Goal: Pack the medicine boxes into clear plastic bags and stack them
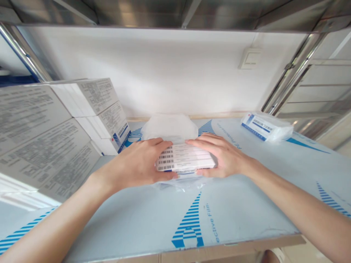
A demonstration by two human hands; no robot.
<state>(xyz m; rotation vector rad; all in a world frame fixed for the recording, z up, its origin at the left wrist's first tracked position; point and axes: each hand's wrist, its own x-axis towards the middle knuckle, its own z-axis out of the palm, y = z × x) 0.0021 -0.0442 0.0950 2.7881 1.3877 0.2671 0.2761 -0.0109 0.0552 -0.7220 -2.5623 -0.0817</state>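
Observation:
A bundle of flat white boxes point(189, 157) with rows of barcodes lies at the middle of the table, between my two hands. My left hand point(139, 160) grips its left end, thumb along the near side and fingers over the far side. At the right end, my right hand point(216, 155) holds it the same way. Clear plastic point(183, 184) shows under the near edge of the bundle. Behind it a translucent plastic bag point(170, 126) spreads toward the wall; whether the boxes sit inside that bag I cannot tell.
Stacked white printed cartons point(41, 135) fill the left side, with more cartons point(95, 109) behind them. A plastic-wrapped box point(263, 128) lies at the back right. The table point(131, 226) wears blue-printed protective film. A metal shelf point(153, 14) hangs overhead, and a wall switch point(251, 58) is behind.

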